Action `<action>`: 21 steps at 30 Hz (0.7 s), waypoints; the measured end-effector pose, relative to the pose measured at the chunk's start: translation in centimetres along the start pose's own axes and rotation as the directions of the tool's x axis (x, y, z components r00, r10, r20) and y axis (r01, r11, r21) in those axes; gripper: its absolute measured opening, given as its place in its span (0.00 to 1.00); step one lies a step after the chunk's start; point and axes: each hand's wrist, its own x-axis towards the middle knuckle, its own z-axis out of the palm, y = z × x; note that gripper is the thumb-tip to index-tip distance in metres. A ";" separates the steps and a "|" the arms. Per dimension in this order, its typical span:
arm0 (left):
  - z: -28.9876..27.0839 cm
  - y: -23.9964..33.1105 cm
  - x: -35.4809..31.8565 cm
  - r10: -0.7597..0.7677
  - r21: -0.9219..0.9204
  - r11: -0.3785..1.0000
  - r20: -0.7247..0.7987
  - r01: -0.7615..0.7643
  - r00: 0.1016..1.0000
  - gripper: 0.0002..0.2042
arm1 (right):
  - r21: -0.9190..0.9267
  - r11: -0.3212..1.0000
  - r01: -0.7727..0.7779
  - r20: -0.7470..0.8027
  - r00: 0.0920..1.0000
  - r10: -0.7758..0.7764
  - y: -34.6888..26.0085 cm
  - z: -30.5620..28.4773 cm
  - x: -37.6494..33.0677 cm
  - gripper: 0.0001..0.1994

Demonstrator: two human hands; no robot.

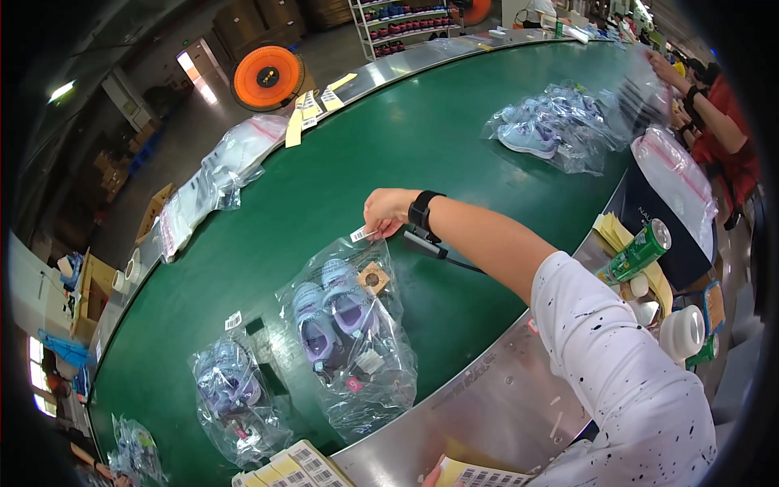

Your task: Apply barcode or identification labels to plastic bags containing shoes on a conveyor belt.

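My right hand (388,213), with a black strap and small device at the wrist, pinches a white barcode label (360,234) at the top edge of a clear plastic bag (373,398). Inside that bag lies a pair of light blue and lilac shoes (331,312), along with a small brown square tag (373,278). At the lower edge, part of my left hand (435,476) grips a yellow-backed sheet of barcode labels (483,476); most of its fingers are out of view.
A second bagged pair (231,390) lies left on the green conveyor belt (422,138); more bagged shoes (544,126) lie far right, near a co-worker's hands (667,71). Label sheets (296,467) sit on the near metal edge. A green can (641,250) stands right. An orange fan (268,77) stands beyond.
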 end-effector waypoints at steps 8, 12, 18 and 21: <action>-0.4 0.4 0.4 -0.061 -0.042 0.997 0.038 0.063 0.997 0.19 | -0.299 0.836 0.460 -0.421 0.723 -0.548 1.0 2.9 -5.1 0.24; -0.6 -0.1 0.4 -0.078 -0.065 0.995 0.031 0.080 0.996 0.19 | -0.370 0.584 0.722 -0.157 0.571 -0.806 1.8 9.2 -11.6 0.08; 0.1 -0.1 0.4 -0.044 -0.059 0.997 0.033 0.046 0.999 0.20 | -0.389 0.535 0.750 0.338 0.656 -0.675 4.7 18.0 -11.4 0.16; 0.0 -1.0 0.7 0.058 -0.064 0.996 0.015 -0.057 0.998 0.18 | -0.223 0.430 0.875 0.202 0.473 -0.858 4.3 20.6 -7.3 0.20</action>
